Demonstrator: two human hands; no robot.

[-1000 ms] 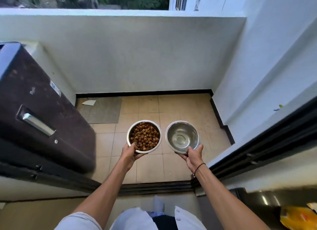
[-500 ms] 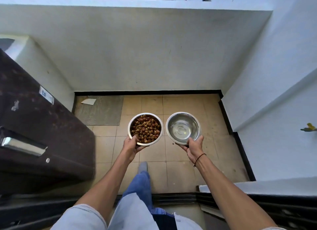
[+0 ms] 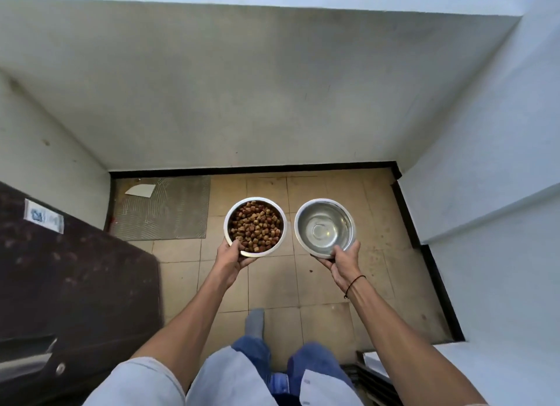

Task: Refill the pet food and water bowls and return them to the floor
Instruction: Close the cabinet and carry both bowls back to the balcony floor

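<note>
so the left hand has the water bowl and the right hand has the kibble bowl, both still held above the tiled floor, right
Swapped. In the head view the left hand holds the round steel bowl of brown kibble, and the right hand holds the round steel bowl of water. Both are indeed above the beige tiled floor.

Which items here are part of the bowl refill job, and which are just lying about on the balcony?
Part of the job:
- food bowl, full of kibble, held in the left hand
- water bowl, held in the right hand
- tiled floor, where they go

Lying about:
- grey mat
- white scrap on the mat
- dark door
</note>
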